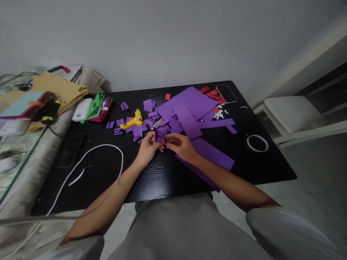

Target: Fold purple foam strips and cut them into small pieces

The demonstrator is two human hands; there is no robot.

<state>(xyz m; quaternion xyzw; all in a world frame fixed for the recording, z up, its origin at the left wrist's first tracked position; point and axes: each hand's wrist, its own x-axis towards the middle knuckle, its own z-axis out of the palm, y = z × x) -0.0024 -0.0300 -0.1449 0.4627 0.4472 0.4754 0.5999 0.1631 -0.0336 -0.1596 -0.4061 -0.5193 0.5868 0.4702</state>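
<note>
Between my two hands is a small folded piece of purple paper (160,135), held up just above the black table. My left hand (148,147) grips it from the left, thumb and fingers closed. From the right, my right hand (180,144) pinches its other edge, fingertips together. Just behind them lie scissors (157,124), partly covered by purple cut pieces (148,105). A yellow hot glue gun (132,121) rests on more of these pieces. To the right of my hands are large purple sheets (191,99) and a wide purple strip (187,121).
Red scraps (214,94), white scraps (218,115) and a phone (226,94) lie at the back right. A white ring (257,143) is nearer the right edge. A white cable (104,145) loops across the left side. Bundled coloured sheets (97,108) sit at the back left.
</note>
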